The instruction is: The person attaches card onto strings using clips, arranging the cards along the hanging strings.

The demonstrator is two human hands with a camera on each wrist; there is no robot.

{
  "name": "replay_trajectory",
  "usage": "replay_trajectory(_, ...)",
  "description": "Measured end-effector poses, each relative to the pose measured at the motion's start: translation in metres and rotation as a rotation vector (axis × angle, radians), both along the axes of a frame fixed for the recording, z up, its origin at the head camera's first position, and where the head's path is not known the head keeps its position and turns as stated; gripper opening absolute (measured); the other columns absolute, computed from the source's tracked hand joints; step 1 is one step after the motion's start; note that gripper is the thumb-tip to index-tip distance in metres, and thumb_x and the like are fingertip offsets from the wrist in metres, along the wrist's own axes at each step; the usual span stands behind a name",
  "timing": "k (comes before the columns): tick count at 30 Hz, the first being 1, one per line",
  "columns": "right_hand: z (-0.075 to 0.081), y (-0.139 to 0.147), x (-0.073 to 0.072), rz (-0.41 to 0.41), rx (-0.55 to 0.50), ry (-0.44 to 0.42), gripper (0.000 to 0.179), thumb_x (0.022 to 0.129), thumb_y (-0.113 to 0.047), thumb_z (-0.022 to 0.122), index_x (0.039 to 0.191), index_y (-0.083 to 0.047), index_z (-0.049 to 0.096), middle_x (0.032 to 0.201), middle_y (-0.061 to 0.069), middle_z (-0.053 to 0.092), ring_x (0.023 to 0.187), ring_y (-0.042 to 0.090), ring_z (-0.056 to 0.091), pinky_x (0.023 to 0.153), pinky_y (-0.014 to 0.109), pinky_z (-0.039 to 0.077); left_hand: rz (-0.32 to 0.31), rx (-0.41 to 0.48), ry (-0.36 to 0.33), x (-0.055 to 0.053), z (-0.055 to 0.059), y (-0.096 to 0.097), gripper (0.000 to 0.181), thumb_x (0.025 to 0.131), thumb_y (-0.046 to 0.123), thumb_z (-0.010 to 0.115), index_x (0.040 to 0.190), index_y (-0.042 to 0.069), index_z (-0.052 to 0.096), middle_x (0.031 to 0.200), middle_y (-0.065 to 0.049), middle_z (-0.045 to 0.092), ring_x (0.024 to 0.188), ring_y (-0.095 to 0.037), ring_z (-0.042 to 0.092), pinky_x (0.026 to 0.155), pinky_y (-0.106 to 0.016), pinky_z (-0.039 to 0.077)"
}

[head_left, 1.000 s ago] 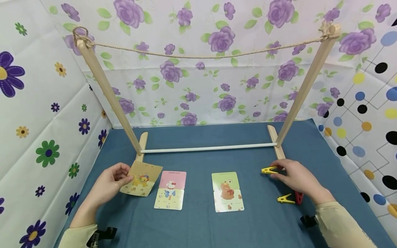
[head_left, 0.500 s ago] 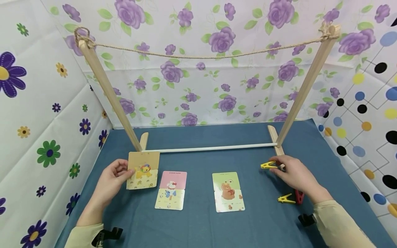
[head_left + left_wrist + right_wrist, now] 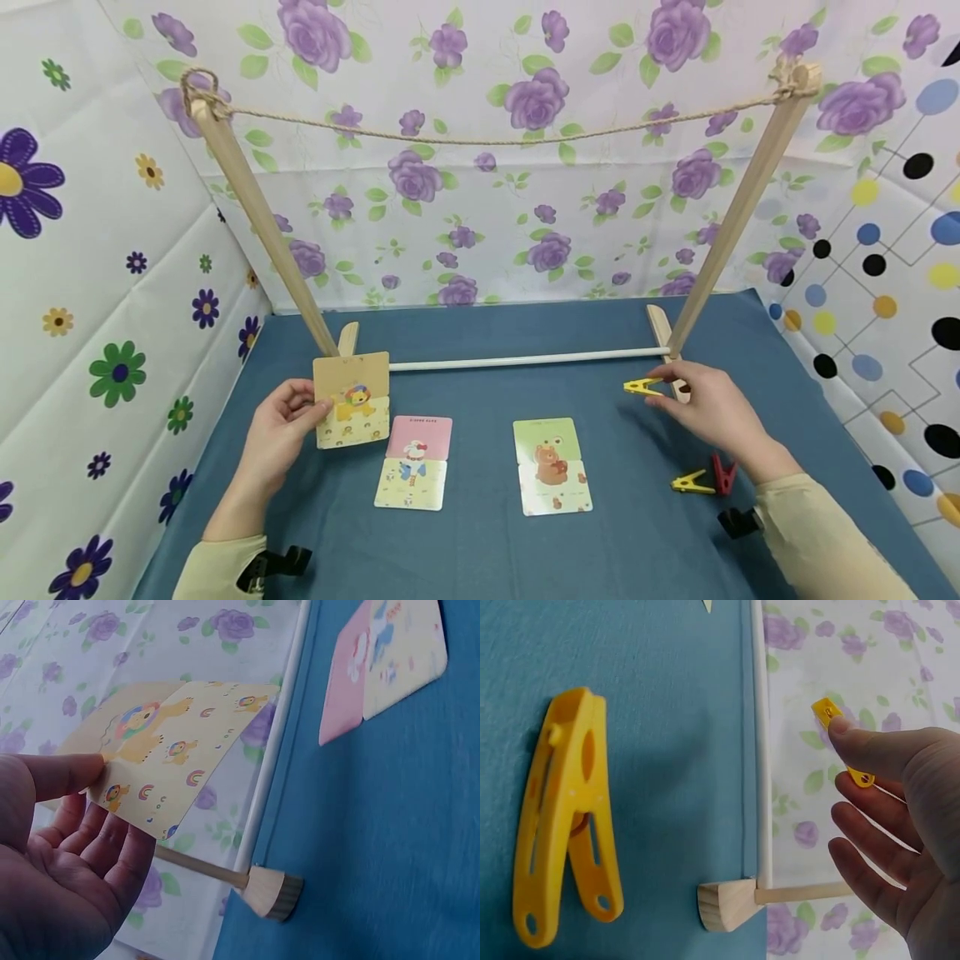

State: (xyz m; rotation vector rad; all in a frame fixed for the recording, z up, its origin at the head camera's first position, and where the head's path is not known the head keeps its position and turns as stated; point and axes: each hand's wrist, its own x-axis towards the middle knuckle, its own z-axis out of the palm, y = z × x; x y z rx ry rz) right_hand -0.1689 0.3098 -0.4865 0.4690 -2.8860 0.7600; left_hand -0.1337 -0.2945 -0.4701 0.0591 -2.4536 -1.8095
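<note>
My left hand [image 3: 283,433] pinches a tan and yellow lion card [image 3: 352,402] by its left edge, thumb on the printed face; the card is raised above the cloth near the stand's left foot. In the left wrist view the card [image 3: 161,742] sits between thumb and fingers. On the right, my right hand [image 3: 712,412] pinches a yellow clothespin [image 3: 642,387] between thumb and fingers. In the right wrist view that clothespin [image 3: 843,742] shows beside the thumb. A pink bunny card [image 3: 413,462] and a green bear card [image 3: 552,465] lie flat between the hands.
A wooden stand holds a sagging rope [image 3: 480,142] between its left post [image 3: 262,225] and right post [image 3: 746,208]. A white rod [image 3: 525,360] joins the feet. Another yellow clothespin [image 3: 693,482] and a red clothespin [image 3: 723,475] lie by the right forearm.
The left hand has raised the lion card, turned it upright and moved it slightly right. My right hand has lifted the yellow clothespin a little up and away from the body.
</note>
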Motion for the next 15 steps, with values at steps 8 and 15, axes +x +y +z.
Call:
replay_trajectory(8, 0.000, -0.008, 0.000, 0.017, -0.038, 0.065, 0.030, 0.093, -0.023, 0.088, 0.121, -0.018, 0.078, 0.114, 0.002, 0.074, 0.094, 0.021, 0.068, 0.082, 0.053, 0.060, 0.039, 0.106, 0.009, -0.004, -0.007, 0.015, 0.025, 0.106, 0.004, 0.068, 0.123, -0.008, 0.055, 0.099, 0.000, 0.070, 0.084, -0.008, 0.065, 0.074, -0.021, 0.056)
replay_trajectory(15, -0.001, -0.011, 0.000, 0.006, -0.058, 0.063, 0.031, 0.094, -0.024, 0.087, 0.123, -0.019, 0.078, 0.114, 0.002, 0.074, 0.092, 0.019, 0.065, 0.080, 0.052, 0.059, 0.087, 0.165, 0.008, -0.006, -0.009, 0.021, 0.025, 0.106, 0.006, 0.068, 0.123, -0.007, 0.056, 0.096, 0.003, 0.070, 0.082, -0.009, 0.065, 0.071, -0.021, 0.055)
